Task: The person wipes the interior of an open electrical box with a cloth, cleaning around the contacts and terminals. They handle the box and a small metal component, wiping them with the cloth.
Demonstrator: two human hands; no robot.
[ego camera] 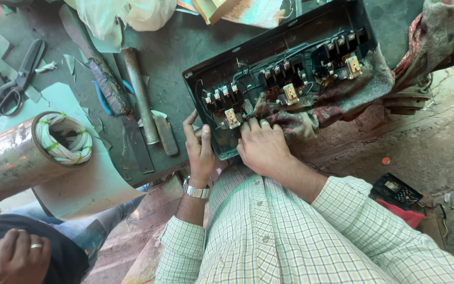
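Switch box (290, 68) | open, dark, on bench edge, stretching far-right from both hands | left hand (199, 152) | fingers extended, flat against near-left corner, gripping nothing | right hand (262, 148) | fingers curled over near rim, on patterned rag (337, 97) inside

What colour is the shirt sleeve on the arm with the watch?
The sleeve is pale cream with a thin green checked pattern, seen in the head view.

You stood by a dark, worn workbench (185, 47) that carried paper scraps. To your right was a rough, dusty concrete floor (426, 147) in bright daylight, and the bench lay more in shade.
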